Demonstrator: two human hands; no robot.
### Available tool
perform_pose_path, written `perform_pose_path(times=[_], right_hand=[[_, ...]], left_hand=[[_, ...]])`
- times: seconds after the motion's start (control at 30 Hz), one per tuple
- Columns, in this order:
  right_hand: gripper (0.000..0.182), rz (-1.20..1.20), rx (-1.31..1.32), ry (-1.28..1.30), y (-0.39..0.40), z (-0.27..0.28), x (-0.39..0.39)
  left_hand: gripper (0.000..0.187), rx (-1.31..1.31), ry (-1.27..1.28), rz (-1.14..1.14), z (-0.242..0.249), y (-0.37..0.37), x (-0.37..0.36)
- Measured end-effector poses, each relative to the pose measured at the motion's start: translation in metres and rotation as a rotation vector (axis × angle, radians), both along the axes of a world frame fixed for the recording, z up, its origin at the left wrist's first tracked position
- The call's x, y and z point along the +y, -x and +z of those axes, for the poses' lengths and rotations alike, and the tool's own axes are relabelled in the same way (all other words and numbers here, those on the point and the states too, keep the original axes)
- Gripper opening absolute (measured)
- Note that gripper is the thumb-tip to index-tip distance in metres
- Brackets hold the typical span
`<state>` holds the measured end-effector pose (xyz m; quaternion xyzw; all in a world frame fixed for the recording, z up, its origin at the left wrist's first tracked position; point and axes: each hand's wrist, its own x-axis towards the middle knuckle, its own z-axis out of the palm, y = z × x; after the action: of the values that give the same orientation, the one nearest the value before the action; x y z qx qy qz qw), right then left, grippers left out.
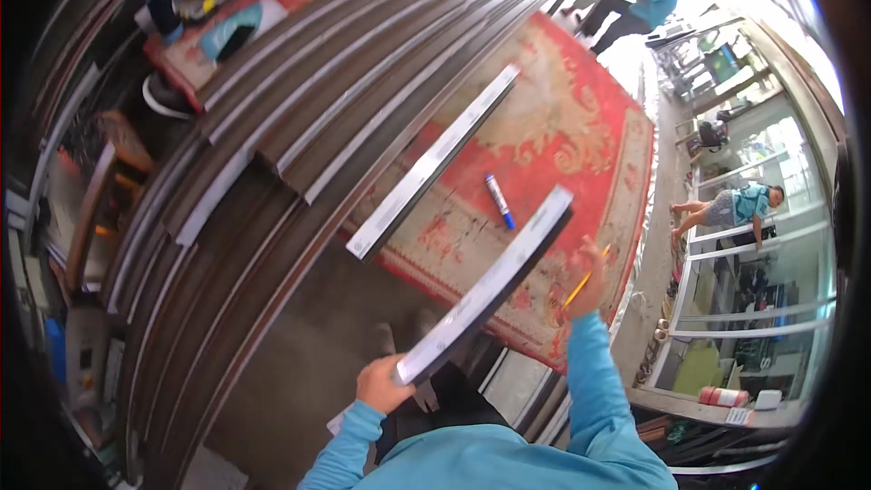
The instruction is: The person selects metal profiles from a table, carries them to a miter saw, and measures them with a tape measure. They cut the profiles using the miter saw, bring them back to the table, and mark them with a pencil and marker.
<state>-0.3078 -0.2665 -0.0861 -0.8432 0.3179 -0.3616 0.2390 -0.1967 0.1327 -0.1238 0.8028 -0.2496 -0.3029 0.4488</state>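
My left hand (385, 385) is closed around the near end of a metal profile bar (490, 283) with a whitish top face and a dark side. The bar slants up and away over the red patterned carpet (599, 109). My right hand (586, 278), right of the bar's far end, holds a yellow pencil (586, 278) between its fingers. A second, similar bar (435, 161) lies across the carpet farther left. Between the two bars rests a marker (499, 201) with a white body and blue cap.
Long brown profiles (272, 127) are stacked on the left. Beyond the carpet, a person in a blue shirt (655, 5) bends over. Another person (749, 205) stands by glass-paned frames (762, 290) at right. A blue bottle (161, 7) stands at upper left.
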Motion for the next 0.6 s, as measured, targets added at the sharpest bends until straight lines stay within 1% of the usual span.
perform_pose_path(times=[0.03,0.07,0.13,0.17,0.2,0.27,0.3,0.4,0.43,0.47,0.53,0.57,0.6], right_hand=[[0.033,-0.066,0.112,0.037,-0.001,-0.006,-0.022],[0.033,-0.048,0.145,0.015,0.009,-0.028,-0.044],[0.033,-0.235,0.471,0.052,0.021,-0.086,-0.084],[0.030,-0.253,0.497,-0.142,0.026,-0.106,-0.089],[0.030,-0.241,0.499,-0.172,0.025,-0.121,-0.091],[0.031,-0.294,0.309,0.002,0.026,-0.126,-0.081],[0.031,-0.302,0.323,-0.040,0.029,-0.127,-0.077],[0.027,-0.285,0.449,0.120,0.029,-0.120,-0.085],[0.026,-0.278,0.432,0.105,0.032,-0.123,-0.088],[0.026,-0.293,0.424,0.086,0.032,-0.124,-0.089],[0.027,-0.253,0.420,0.056,0.032,-0.118,-0.091],[0.026,-0.247,0.416,0.066,0.034,-0.121,-0.094],[0.026,-0.277,0.409,0.064,0.032,-0.121,-0.097]], left_hand=[[0.051,-0.018,-0.003,0.015,-0.001,-0.007,-0.007],[0.051,-0.041,-0.005,0.030,0.001,-0.017,-0.018],[0.051,-0.023,-0.011,0.049,0.010,-0.042,-0.045],[0.051,-0.021,0.034,0.078,0.014,-0.055,-0.063],[0.052,-0.030,0.075,0.103,0.018,-0.071,-0.082],[0.057,-0.089,0.098,0.094,0.025,-0.103,-0.120],[0.061,-0.090,0.110,0.085,0.025,-0.120,-0.139],[0.071,-0.126,0.174,0.035,0.016,-0.156,-0.200],[0.073,-0.168,0.156,0.017,0.012,-0.166,-0.218],[0.068,-0.139,0.069,0.041,0.006,-0.171,-0.235],[0.065,-0.589,-0.021,-0.025,-0.026,-0.178,-0.262],[0.062,-0.767,-0.136,-0.138,-0.026,-0.178,-0.272],[0.070,-0.816,-0.194,-0.183,-0.029,-0.182,-0.279]])
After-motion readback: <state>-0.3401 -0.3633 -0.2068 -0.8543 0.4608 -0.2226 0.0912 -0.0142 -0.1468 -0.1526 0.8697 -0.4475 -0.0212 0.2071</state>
